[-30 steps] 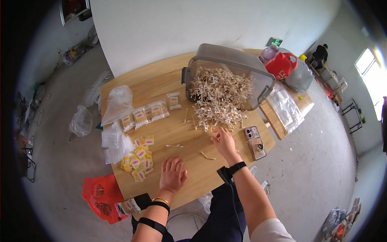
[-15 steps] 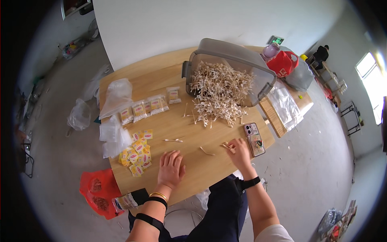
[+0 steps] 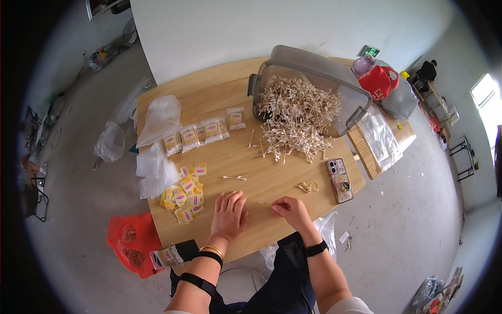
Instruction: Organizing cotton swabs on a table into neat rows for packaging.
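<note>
One grey plastic bin [image 3: 314,68], tipped, one heap of cotton swabs [image 3: 298,115] too many to count. Five filled swab packets [image 3: 201,133] in row. One phone [image 3: 340,179]. One red bag [image 3: 379,81]. Small yellow packets [image 3: 184,198]: roughly dozen, exact count unclear. Two hands on desk [image 3: 209,94].

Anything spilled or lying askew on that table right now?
Yes. The grey bin lies tipped on its side, and the pale sticks have poured out across the table. A few strays lie apart, beyond the left hand.

pale swabs [image 3: 298,112], yellow packets [image 3: 184,199], red bag [image 3: 132,243], tan table [image 3: 209,94].
</note>
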A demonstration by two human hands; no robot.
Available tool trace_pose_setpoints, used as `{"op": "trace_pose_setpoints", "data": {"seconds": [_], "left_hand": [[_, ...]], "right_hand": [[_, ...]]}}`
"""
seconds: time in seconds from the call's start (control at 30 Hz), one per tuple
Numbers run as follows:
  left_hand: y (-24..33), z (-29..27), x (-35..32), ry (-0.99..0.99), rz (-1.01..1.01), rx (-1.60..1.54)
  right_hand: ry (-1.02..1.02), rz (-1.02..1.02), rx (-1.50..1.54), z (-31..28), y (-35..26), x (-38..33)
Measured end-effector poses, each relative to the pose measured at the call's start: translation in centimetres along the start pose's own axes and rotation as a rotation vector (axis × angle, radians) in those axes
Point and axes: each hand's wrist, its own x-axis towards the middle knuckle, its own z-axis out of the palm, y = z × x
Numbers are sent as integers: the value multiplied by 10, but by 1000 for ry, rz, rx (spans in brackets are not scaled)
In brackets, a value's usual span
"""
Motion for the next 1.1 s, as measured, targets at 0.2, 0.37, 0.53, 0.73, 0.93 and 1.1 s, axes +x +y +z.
{"op": "trace_pose_setpoints", "data": {"seconds": [0.2,0.37,0.53,0.73,0.93,1.1], "left_hand": [[-1,0,0,-10,-13,6],[0,0,1,-8,-14,-5],[-2,4,0,4,-12,8],[-4,7,-1,23,-4,37],[-4,8,0,33,0,46],[-4,8,-1,18,-8,15]], "right_hand": [[135,-29,-240,5,-12,-10],[334,-63,-119,1,-13,-8],[468,-142,-240,-2,-8,-11],[454,-125,-315,0,-4,-19],[455,-146,-398,0,4,-17],[565,-111,-296,-27,2,-15]]}}
